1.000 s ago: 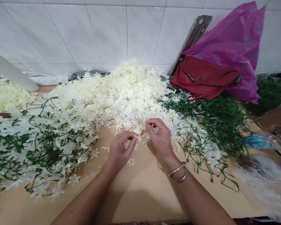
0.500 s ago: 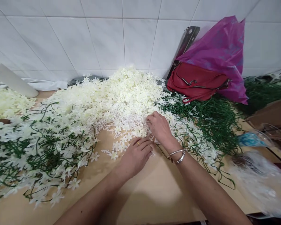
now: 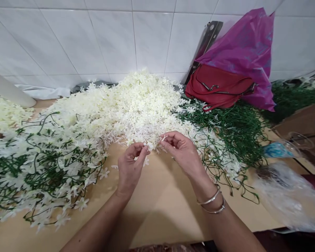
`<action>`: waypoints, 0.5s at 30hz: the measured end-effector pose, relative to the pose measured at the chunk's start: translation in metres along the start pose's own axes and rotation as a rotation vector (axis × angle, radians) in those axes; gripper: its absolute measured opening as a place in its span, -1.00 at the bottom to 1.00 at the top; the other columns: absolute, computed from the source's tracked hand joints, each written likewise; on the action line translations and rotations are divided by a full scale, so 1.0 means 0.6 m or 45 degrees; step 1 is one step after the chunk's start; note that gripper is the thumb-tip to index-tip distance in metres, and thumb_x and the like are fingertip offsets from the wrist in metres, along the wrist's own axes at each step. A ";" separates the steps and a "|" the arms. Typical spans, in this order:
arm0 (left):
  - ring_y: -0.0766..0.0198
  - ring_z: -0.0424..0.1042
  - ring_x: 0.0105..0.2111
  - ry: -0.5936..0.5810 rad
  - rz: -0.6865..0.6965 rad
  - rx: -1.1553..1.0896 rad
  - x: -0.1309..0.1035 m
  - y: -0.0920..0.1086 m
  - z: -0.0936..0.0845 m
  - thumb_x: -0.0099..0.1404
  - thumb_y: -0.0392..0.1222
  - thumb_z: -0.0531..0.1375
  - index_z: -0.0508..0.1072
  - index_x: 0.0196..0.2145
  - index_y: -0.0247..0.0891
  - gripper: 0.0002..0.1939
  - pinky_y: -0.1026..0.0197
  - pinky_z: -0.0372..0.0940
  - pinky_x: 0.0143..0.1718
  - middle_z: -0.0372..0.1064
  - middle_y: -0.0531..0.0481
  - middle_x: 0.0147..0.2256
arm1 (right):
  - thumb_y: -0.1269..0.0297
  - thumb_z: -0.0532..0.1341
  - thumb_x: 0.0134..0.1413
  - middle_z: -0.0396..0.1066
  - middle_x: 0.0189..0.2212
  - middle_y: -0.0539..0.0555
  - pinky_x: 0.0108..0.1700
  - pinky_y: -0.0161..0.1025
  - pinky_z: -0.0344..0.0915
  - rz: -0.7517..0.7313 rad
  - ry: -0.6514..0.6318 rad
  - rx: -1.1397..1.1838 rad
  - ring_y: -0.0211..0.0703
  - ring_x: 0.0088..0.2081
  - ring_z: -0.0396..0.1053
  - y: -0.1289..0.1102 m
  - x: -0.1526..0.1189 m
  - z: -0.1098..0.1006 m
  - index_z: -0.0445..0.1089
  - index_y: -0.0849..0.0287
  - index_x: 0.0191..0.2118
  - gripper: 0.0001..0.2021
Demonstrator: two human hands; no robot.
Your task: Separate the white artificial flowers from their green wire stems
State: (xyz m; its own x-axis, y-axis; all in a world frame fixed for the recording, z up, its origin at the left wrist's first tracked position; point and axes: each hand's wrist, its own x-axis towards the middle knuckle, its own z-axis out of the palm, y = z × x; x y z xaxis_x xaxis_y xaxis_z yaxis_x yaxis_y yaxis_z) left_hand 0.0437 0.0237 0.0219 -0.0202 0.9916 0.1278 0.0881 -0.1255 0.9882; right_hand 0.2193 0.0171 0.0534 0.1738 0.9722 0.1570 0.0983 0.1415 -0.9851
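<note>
My left hand (image 3: 130,166) pinches a small white artificial flower (image 3: 148,146) between thumb and forefinger, above the tabletop. Close by on the right, my right hand (image 3: 183,154) is closed at the fingertips on a thin white stamen piece (image 3: 163,138); a small gap separates the two hands. Just beyond them lies a big heap of loose cream-white flower heads (image 3: 144,92), with white stamens (image 3: 109,139) scattered along its near edge. On the left spread white flowers on green stems (image 3: 52,164). Bare green plastic stems (image 3: 233,129) are bunched on the right.
A red handbag (image 3: 217,84) and a purple plastic bag (image 3: 241,49) lean at the tiled wall (image 3: 153,38). Clear plastic wrapping (image 3: 286,196) lies at the table's right end. A pale cylinder (image 3: 10,87) stands at the far left.
Both hands have risen from the near edge of the flower heap and turned their fingertips toward each other. The left now shows a flower in its pinch, the right a stamen piece.
</note>
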 end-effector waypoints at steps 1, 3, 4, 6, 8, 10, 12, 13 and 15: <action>0.21 0.64 -0.30 0.002 -0.048 -0.050 0.001 -0.001 -0.001 0.35 -0.02 0.34 0.54 -0.18 -0.24 -0.76 0.25 0.44 -0.24 0.61 0.01 -0.35 | 0.23 0.39 0.10 0.49 -0.40 -0.03 -0.23 -0.21 0.31 0.034 -0.015 0.072 -0.18 -0.35 0.39 0.001 -0.007 0.008 0.55 0.10 -0.20 -0.85; 0.20 0.65 -0.30 0.010 -0.092 -0.096 0.003 -0.002 -0.003 0.32 0.00 0.36 0.55 -0.19 -0.25 -0.74 0.24 0.45 -0.23 0.62 0.01 -0.36 | 0.22 0.40 0.09 0.51 -0.38 -0.01 -0.19 -0.19 0.32 0.066 -0.003 0.139 -0.17 -0.31 0.41 0.004 -0.019 0.023 0.56 0.10 -0.23 -0.87; 0.19 0.65 -0.30 0.007 -0.103 -0.102 0.003 -0.002 -0.003 0.32 0.01 0.36 0.56 -0.19 -0.26 -0.73 0.24 0.45 -0.23 0.62 0.00 -0.36 | 0.22 0.40 0.09 0.52 -0.36 0.01 -0.16 -0.18 0.33 0.064 0.022 0.147 -0.16 -0.29 0.42 0.007 -0.024 0.029 0.56 0.10 -0.26 -0.89; 0.19 0.65 -0.30 -0.006 -0.117 -0.097 0.002 0.000 -0.004 0.33 0.03 0.34 0.58 -0.19 -0.26 -0.72 0.25 0.44 -0.24 0.63 0.00 -0.37 | 0.24 0.41 0.08 0.54 -0.33 0.02 -0.14 -0.16 0.33 0.045 0.079 0.166 -0.14 -0.26 0.43 0.013 -0.031 0.038 0.57 0.09 -0.29 -0.91; 0.19 0.64 -0.31 -0.022 -0.128 -0.086 0.000 0.004 -0.003 0.34 0.05 0.33 0.59 -0.20 -0.26 -0.71 0.26 0.43 -0.27 0.62 0.00 -0.40 | 0.26 0.42 0.08 0.55 -0.33 0.01 -0.14 -0.16 0.34 0.024 0.117 0.196 -0.14 -0.26 0.43 0.018 -0.035 0.044 0.57 0.08 -0.29 -0.93; 0.20 0.63 -0.34 -0.035 -0.144 -0.090 -0.001 0.009 -0.001 0.34 0.05 0.33 0.60 -0.21 -0.26 -0.70 0.28 0.42 -0.30 0.61 0.00 -0.42 | 0.29 0.41 0.11 0.55 -0.33 0.00 -0.13 -0.17 0.34 -0.010 0.139 0.195 -0.15 -0.26 0.43 0.021 -0.038 0.049 0.57 0.06 -0.28 -0.95; 0.21 0.62 -0.35 -0.046 -0.157 -0.121 -0.003 0.016 0.001 0.32 0.04 0.34 0.61 -0.22 -0.26 -0.71 0.28 0.42 -0.31 0.61 0.01 -0.42 | 0.32 0.39 0.16 0.56 -0.30 0.00 -0.11 -0.17 0.34 -0.076 0.153 0.139 -0.15 -0.23 0.43 0.023 -0.041 0.053 0.57 0.05 -0.27 -0.97; 0.22 0.62 -0.35 -0.056 -0.159 -0.142 -0.003 0.019 0.002 0.32 0.03 0.35 0.62 -0.22 -0.26 -0.72 0.28 0.42 -0.30 0.61 0.00 -0.42 | 0.34 0.39 0.18 0.55 -0.28 0.00 -0.10 -0.17 0.33 -0.121 0.165 0.093 -0.15 -0.21 0.43 0.023 -0.042 0.054 0.57 0.04 -0.26 -0.96; 0.22 0.62 -0.34 -0.078 -0.154 -0.181 -0.005 0.023 0.003 0.32 0.02 0.34 0.63 -0.23 -0.26 -0.73 0.27 0.44 -0.29 0.62 -0.01 -0.39 | 0.38 0.37 0.20 0.53 -0.25 0.01 -0.11 -0.18 0.33 -0.209 0.186 -0.018 -0.15 -0.19 0.43 0.025 -0.043 0.057 0.59 0.04 -0.26 -0.93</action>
State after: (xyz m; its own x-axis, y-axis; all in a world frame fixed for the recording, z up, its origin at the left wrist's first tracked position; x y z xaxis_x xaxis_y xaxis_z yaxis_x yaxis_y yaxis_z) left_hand 0.0470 0.0189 0.0349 0.0390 0.9992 0.0065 -0.0532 -0.0044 0.9986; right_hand 0.1829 0.0005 0.0323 0.2942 0.8989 0.3248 0.1504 0.2920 -0.9445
